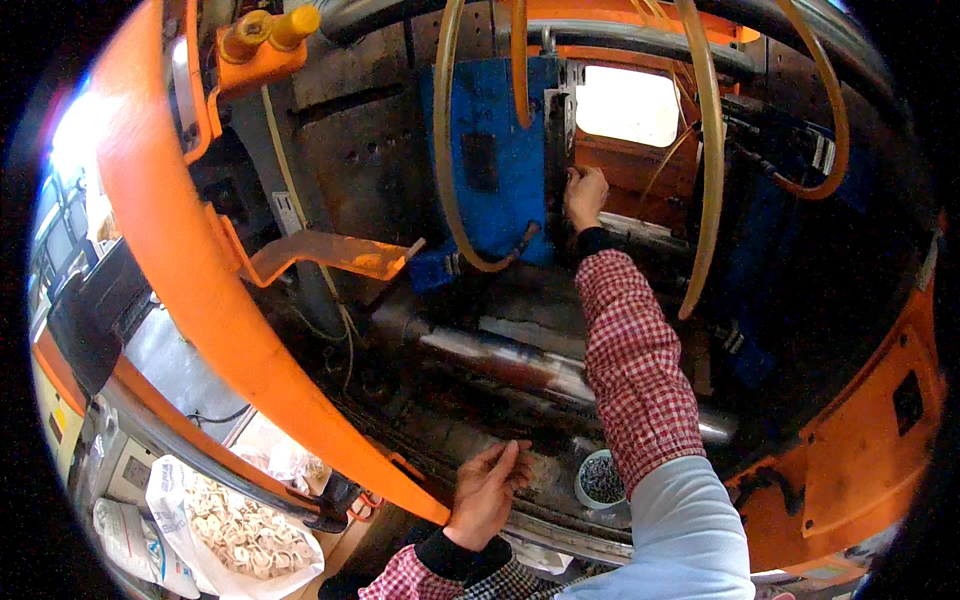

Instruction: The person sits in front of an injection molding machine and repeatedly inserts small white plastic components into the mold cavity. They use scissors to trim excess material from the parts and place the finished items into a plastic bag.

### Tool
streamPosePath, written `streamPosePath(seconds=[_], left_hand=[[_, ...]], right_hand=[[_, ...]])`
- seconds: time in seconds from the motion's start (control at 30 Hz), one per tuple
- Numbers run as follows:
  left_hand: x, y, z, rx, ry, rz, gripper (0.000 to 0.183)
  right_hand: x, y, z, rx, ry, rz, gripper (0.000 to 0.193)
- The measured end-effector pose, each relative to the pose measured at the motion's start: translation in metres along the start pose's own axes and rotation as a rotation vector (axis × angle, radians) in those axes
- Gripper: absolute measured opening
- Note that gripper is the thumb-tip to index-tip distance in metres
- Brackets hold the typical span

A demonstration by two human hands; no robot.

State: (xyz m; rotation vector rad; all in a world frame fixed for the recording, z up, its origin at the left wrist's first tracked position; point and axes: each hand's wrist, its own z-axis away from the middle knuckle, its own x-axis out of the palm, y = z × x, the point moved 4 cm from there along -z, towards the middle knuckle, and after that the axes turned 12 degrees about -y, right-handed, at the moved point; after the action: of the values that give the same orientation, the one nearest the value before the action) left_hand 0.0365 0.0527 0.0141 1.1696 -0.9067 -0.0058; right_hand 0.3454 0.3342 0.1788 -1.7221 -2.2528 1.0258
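My right hand reaches deep into the machine, at the right edge of a blue mould block. Its fingers are curled in a pinch against the mould's inner face; whatever they hold is hidden or too small to name. Lower down, my left hand hovers by the machine's front edge, its fingers drawn together and bent; I cannot make out anything in them. A small pale bowl of tiny dark, shiny pieces sits on the ledge to its right, beside my right forearm.
Yellowish hoses hang around my right arm. A shiny metal bar crosses below the mould. An orange frame curves along the left, with an orange bracket jutting inward. A white bag of cream-coloured parts stands at lower left.
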Motion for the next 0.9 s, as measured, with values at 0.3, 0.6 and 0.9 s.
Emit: streamPosePath(seconds=[0.3, 0.6, 0.9], left_hand=[[0.01, 0.009, 0.01, 0.064, 0.072, -0.025, 0.022], [0.012, 0.025, 0.0, 0.194, 0.156, 0.098, 0.022], [0.018, 0.008, -0.011, 0.098, 0.041, 0.201, 0.028]], right_hand=[[0.02, 0.002, 0.015, 0.488, -0.369, -0.519, 0.036], [-0.131, -0.148, 0.183, -0.268, -1.196, -0.378, 0.015], [-0.168, -0.138, 0.248, -0.41, -1.2, -0.263, 0.018]])
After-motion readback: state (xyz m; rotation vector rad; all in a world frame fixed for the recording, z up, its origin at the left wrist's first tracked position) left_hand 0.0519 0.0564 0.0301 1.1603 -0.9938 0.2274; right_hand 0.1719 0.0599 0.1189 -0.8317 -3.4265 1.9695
